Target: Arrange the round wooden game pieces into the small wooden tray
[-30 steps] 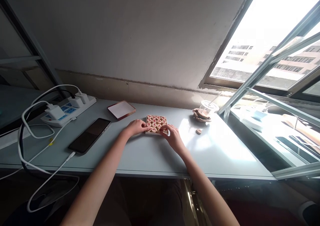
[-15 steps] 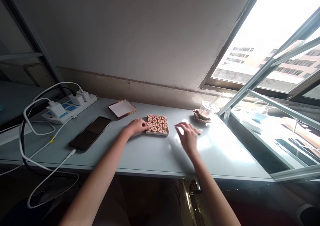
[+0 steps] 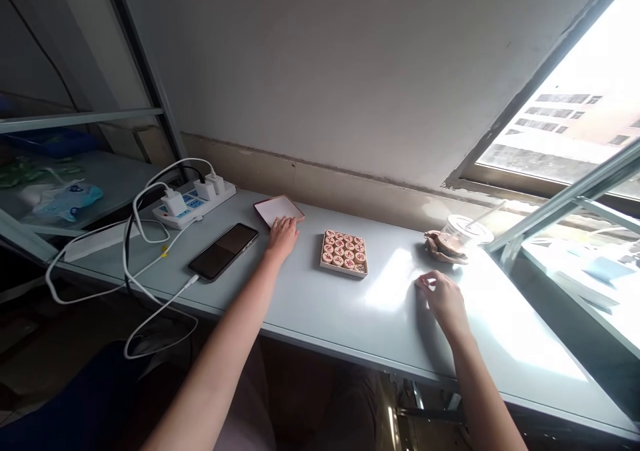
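Observation:
A shallow square box (image 3: 343,270) of round xiangqi pieces (image 3: 339,251), marked with red characters, sits mid-table. In its near right corner one piece lies lower than the others. My left hand (image 3: 283,236) has reached the box lid (image 3: 278,207), which lies inside up to the left. Its fingers are slightly apart and rest over the lid's near edge. Right of the box, my right hand (image 3: 444,299) is low over the table with thumb and fingers pinched. A small pale piece seems to show at the fingertips, mostly hidden by them.
A lidded plastic cup with a straw (image 3: 463,228) stands by a crumpled brown wrapper (image 3: 445,248) behind my right hand. To the left lie a phone (image 3: 223,251) on a white cable and a power strip (image 3: 193,201) with several chargers. A metal frame (image 3: 540,221) borders the right side.
My left hand has left the piece box and moved left to the lid. My right hand has moved right, away from the box, and its fingers have closed. The view has turned left.

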Motion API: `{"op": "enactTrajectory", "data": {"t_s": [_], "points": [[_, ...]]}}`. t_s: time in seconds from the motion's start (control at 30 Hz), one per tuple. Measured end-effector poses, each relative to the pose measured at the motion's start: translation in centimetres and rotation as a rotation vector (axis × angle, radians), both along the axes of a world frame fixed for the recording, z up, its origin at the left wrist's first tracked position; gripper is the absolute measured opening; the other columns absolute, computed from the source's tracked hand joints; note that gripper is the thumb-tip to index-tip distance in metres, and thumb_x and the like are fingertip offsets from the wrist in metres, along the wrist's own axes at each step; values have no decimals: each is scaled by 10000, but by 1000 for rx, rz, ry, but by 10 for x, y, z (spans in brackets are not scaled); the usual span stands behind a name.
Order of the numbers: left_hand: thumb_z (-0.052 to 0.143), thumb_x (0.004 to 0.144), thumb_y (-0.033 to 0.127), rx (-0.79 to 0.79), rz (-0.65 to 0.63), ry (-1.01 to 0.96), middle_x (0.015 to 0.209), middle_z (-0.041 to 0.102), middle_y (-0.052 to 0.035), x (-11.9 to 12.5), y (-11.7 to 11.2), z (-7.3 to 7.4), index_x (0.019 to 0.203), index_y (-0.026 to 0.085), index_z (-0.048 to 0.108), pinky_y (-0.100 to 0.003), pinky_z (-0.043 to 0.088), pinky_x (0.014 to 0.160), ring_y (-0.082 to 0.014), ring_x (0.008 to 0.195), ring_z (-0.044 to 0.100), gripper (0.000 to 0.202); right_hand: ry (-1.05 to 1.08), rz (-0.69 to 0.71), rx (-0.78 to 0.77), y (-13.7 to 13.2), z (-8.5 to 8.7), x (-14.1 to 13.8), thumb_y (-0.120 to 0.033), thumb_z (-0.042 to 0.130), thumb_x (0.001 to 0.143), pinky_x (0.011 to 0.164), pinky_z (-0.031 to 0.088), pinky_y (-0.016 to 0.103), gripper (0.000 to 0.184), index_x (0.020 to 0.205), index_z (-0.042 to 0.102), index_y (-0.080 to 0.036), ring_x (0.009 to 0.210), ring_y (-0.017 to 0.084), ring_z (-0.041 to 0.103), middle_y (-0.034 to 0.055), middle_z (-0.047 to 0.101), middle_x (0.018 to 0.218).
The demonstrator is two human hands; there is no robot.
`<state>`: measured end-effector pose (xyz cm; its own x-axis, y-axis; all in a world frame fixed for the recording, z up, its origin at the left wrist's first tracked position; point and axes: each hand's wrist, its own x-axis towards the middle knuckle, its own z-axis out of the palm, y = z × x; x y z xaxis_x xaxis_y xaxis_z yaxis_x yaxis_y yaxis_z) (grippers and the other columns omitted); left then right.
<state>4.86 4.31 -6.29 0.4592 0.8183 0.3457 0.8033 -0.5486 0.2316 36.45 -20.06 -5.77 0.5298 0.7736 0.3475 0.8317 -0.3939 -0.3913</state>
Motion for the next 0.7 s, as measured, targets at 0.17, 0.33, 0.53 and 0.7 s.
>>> {"op": "enactTrajectory", "data": {"t_s": [0.17,0.33,0.53,0.7], "points": [[308,896,60,-72,15,49,985,652,-153,2,-5,5,1049,134,559,-339,426,798,-249,936,618,303,347,311,202,34,19,-60,-561,558,752,657,472,332,430,937,599,-176,719,195,597,91,660,872],[347,937,194,-55,-11,-33,943,666,-131,6,-13,18,1016,162,556,-294,410,678,-245,834,639,226,256,464,209,52,21,-110,-479,521,835,721,437,314,275,885,598,-220,770,173,593,39,665,904],[396,934,342,-18,-18,-491,1021,674,-82,12,-21,32,1041,207,539,-260,408,703,-215,896,634,224,86,395,121,45,16,-116,-388,451,905,818,355,345,218,892,600,-229,905,189,577,30,662,971],[496,860,409,-215,-145,-1088,1047,663,-95,16,-29,49,1008,172,527,-253,460,768,-191,952,623,281,19,375,139,41,15,-113,-419,451,904,860,341,383,255,871,638,-248,1042,226,528,44,605,1133]]}}
